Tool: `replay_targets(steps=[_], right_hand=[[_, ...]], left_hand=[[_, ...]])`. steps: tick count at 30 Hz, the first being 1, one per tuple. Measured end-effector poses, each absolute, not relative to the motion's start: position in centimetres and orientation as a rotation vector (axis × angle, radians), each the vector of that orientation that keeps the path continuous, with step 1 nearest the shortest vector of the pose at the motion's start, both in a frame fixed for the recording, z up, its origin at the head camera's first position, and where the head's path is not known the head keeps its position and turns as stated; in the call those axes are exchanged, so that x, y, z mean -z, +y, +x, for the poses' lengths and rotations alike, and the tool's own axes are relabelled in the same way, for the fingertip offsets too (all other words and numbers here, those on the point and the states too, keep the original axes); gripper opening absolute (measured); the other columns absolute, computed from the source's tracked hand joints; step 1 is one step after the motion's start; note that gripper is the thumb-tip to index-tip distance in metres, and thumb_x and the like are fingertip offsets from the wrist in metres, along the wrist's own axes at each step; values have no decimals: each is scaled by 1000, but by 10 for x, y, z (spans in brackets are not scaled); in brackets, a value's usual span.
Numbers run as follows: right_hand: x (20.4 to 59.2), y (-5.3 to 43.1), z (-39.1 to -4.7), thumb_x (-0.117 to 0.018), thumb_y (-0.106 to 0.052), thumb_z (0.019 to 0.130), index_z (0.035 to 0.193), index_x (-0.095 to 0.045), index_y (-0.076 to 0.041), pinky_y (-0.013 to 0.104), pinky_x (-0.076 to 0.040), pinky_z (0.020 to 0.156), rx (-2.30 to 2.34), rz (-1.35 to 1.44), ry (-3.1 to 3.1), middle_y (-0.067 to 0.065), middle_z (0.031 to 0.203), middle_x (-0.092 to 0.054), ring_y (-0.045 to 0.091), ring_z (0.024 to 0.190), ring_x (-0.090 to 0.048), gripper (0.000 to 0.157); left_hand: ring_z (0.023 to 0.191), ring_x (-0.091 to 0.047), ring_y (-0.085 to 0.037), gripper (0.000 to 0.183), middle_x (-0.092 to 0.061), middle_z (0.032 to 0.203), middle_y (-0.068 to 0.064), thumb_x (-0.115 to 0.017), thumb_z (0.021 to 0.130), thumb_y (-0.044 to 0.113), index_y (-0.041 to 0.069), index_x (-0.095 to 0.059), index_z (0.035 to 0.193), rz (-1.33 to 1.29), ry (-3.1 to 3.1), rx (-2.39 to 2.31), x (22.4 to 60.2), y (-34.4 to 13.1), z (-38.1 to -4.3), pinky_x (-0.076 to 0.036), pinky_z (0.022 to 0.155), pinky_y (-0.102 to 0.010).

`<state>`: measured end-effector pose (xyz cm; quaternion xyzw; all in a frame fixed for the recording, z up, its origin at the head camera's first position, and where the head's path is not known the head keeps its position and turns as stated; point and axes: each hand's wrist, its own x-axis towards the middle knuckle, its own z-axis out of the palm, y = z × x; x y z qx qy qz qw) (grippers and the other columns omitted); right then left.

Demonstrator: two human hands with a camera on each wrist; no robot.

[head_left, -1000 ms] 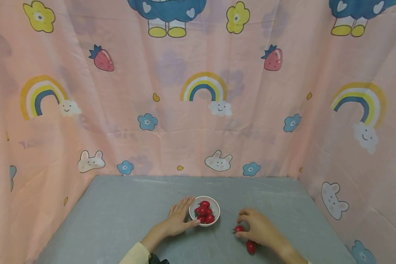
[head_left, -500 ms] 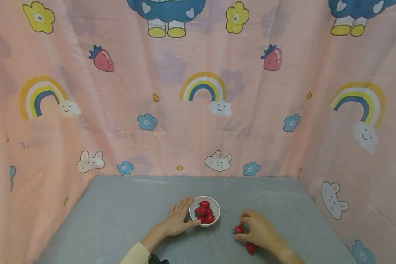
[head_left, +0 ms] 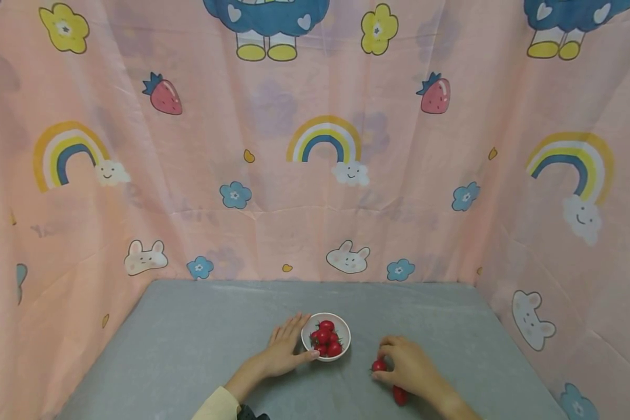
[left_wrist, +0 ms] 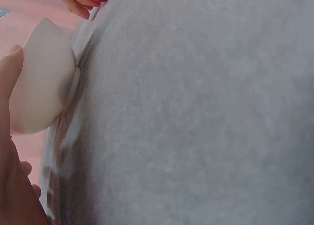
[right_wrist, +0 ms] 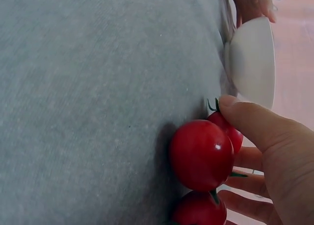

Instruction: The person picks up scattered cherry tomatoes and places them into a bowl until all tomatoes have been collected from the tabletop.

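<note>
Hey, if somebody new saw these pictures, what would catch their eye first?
Probably the bright red cherry tomatoes heaped in the white bowl, near the middle of the gray tabletop. Behind it, the pink curtain printed with rainbows would stand out too. Then, right of the bowl, comes the right grip, curled round another cherry tomato.

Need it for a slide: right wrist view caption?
Right hand grips a red tomato beside two more tomatoes, left hand touching the white bowl beyond.

No legible txt or nos.
</note>
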<state>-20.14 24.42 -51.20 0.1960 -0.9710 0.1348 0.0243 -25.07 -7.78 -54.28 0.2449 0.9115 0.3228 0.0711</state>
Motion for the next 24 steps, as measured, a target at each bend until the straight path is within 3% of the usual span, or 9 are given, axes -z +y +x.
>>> replay_targets(steps=[11, 24], right_hand=[[514, 247, -205, -84, -49, 72, 82, -73, -20, 49, -55, 86, -409, 599, -3006, 1, 109, -67, 24, 103, -63, 32], [490, 235, -221, -84, -45, 74, 86, -74, -18, 49, -55, 93, -397, 615, -2910, 5, 112, -69, 26, 106, -65, 31]], left_hand=[[153, -17, -42, 91, -19, 166, -17, -58, 91, 61, 19, -16, 159, 734, 2746, -979, 543, -77, -250, -9, 117, -71], [152, -15, -46, 90, -18, 165, -19, -58, 91, 59, 17, -17, 159, 756, 2729, -1018, 542, -76, -249, -8, 116, -73]])
